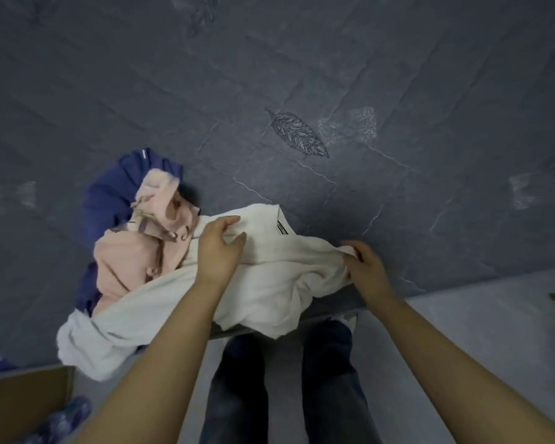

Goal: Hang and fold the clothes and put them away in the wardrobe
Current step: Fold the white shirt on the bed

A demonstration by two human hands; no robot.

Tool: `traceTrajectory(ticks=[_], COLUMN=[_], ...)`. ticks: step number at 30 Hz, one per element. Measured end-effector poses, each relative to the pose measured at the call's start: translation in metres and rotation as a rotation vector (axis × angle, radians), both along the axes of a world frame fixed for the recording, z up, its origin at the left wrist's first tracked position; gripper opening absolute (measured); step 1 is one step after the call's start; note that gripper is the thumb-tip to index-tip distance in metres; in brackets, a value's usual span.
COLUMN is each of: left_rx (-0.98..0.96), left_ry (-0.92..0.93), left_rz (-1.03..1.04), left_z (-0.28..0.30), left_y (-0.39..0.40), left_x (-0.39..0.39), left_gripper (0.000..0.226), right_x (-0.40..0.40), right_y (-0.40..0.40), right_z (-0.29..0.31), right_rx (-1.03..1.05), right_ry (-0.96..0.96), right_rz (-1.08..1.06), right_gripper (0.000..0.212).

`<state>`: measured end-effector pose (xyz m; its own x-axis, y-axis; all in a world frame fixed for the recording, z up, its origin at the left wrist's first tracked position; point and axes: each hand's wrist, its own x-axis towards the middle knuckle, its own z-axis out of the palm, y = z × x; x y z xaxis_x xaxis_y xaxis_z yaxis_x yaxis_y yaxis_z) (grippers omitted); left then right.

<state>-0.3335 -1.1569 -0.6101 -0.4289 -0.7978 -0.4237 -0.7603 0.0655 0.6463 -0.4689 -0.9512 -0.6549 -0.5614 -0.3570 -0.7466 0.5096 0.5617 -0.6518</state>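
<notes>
A cream white garment point(269, 283) with a black neck label lies crumpled at the near edge of a dark grey bed point(302, 75). My left hand point(220, 248) rests on its upper part, fingers curled into the cloth beside the collar. My right hand point(364, 261) pinches a bunched fold at the garment's right end. Left of it lie a pink garment point(132, 251) and, partly under that, a dark blue garment point(106, 200). A pale grey-white garment point(109, 334) hangs over the bed's edge at the lower left.
The bed cover has leaf prints point(298, 133). An open cardboard box point(23, 405) stands on the floor at the lower left, with a blue patterned item point(61, 421) beside it. My legs in dark trousers point(285, 389) stand against the bed on pale floor point(478, 322).
</notes>
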Motion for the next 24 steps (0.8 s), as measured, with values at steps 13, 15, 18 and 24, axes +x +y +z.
traceTrajectory(ticks=[13,15,18,24], left_rx=[-0.084,0.055,0.068,0.796], left_ry=[-0.566,-0.511,-0.324,0.43], left_rz=[0.238,0.153,0.113,0.655], left_z=[-0.055,-0.065,-0.067,-0.023], left_y=[-0.141,-0.156,-0.178,-0.232], left_x=[0.119,0.134,0.151,0.184], left_gripper=[0.115,0.1,0.065,0.03], right_x=[0.097,0.112,0.139,0.199], right_y=[-0.145,-0.171,-0.204,-0.242], right_z=[0.0,-0.003,-0.006,-0.008], right_rx=[-0.125,-0.149,-0.192,-0.114], right_ry=[0.452,0.429,0.421,0.397], right_rz=[0.84,0.867,0.867,0.808], right_gripper=[0.053,0.055,0.062,0.085])
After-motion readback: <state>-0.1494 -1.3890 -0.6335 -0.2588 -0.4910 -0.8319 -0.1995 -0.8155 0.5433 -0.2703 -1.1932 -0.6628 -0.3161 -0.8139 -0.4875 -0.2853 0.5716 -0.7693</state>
